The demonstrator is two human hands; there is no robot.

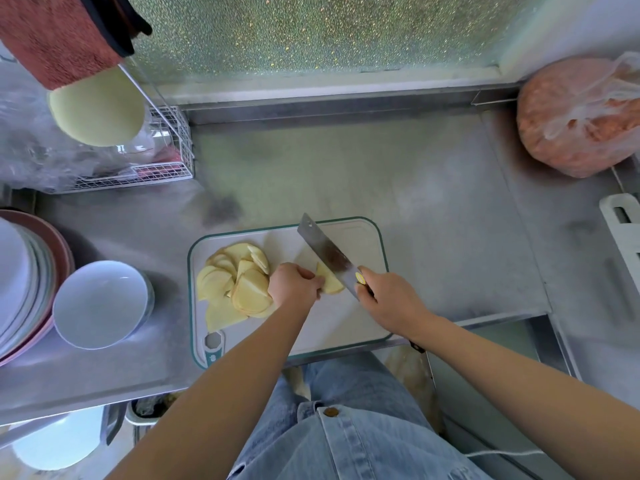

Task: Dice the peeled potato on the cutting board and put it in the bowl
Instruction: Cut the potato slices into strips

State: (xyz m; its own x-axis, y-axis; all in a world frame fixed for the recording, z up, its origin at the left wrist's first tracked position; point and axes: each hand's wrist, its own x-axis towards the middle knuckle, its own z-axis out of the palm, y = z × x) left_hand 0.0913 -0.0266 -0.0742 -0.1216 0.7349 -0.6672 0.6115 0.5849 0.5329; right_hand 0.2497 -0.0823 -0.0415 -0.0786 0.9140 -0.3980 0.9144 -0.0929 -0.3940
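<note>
Head view: I see left grip (pixel 294 285) pinching 1 unsliced potato chunk (pixel 330 284), right grip (pixel 388 299) clenched on knife (pixel 325 253); chunk looks firm, probably wet-slick (hold its back edge).

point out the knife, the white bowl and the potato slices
knife (pixel 327 254): head view, middle of the blade
white bowl (pixel 100 301): head view, bare inner wall
potato slices (pixel 250 295): head view, top slice of the stack
</note>
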